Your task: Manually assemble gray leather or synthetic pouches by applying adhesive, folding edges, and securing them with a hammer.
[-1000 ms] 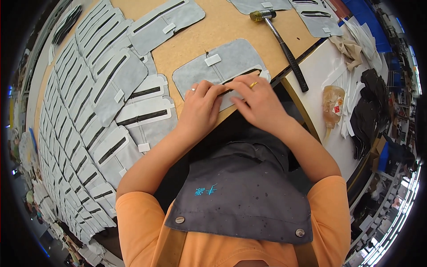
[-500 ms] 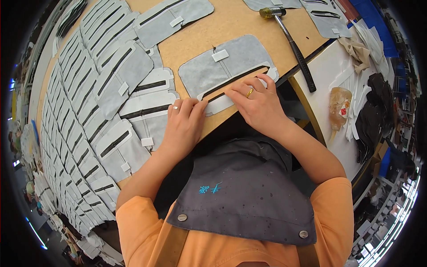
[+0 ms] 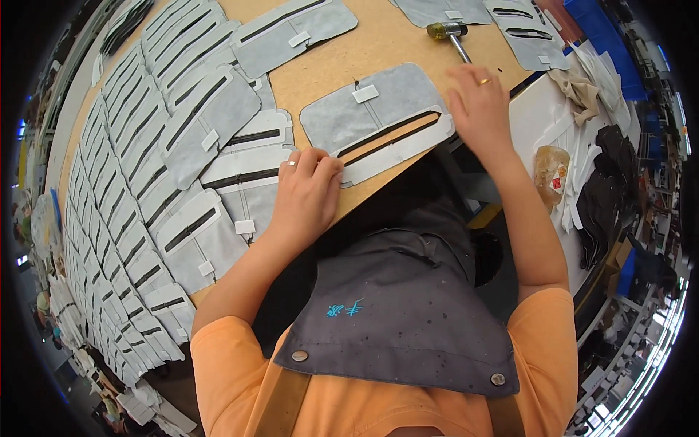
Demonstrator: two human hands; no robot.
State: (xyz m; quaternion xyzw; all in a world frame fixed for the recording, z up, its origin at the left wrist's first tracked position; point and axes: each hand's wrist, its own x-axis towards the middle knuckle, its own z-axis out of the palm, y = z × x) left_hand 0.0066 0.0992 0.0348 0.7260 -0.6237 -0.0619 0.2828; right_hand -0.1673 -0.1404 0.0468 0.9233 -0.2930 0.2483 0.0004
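Observation:
A grey fabric panel with a long slot edged in black and a white border strip lies at the table's front edge. Bent fingers of my left hand press on the slot's left end. My right hand, slightly blurred, is off the panel and closed over the handle of a hammer. The hammer's yellowish head lies beyond the hand; most of its handle is hidden. A small white tab sits on the panel's far half.
Overlapping rows of similar slotted panels cover the left side. More panels lie at the far edge. On the white surface at right are an amber bottle, white strips and black cloth.
My right hand has left the panel's slot and moved right and away from me onto the hammer's handle. My left hand stays at the slot's left end.

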